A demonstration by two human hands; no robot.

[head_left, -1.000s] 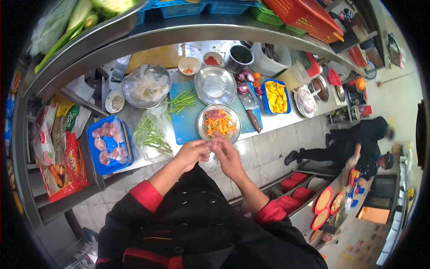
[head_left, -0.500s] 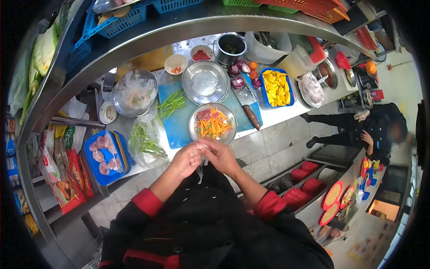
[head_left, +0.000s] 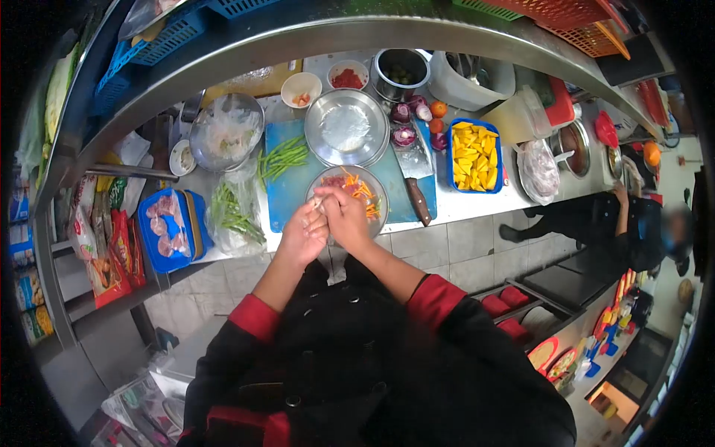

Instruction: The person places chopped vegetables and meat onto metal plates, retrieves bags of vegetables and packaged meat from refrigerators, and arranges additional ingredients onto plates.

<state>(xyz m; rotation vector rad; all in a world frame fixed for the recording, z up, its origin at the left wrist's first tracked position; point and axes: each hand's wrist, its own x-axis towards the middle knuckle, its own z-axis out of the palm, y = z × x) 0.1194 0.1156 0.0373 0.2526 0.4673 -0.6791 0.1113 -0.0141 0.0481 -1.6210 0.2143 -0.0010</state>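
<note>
My left hand (head_left: 306,232) and my right hand (head_left: 345,218) are pressed together at the near side of a metal bowl of cut vegetables (head_left: 363,192). Both have curled fingers; something small, pale and translucent shows at the fingers, too unclear to name. Orange strips and some reddish pieces lie in the bowl, partly covered by my hands. Behind it, a shiny metal pan (head_left: 347,128) stands on the blue cutting board (head_left: 287,195). Green beans (head_left: 284,162) lie on the board's left side, and a cleaver with a wooden handle (head_left: 418,201) on its right.
Halved red onions (head_left: 404,136) and a blue basket of yellow chunks (head_left: 474,156) sit to the right. At left are bagged green beans (head_left: 235,216) and a blue tray of meat (head_left: 165,231). A metal shelf (head_left: 357,36) crosses above the counter. A co-worker (head_left: 633,227) stands at right.
My joined hands have moved up over the bowl's near part, covering more of it. The view has shifted a little, and the co-worker at right has changed posture.
</note>
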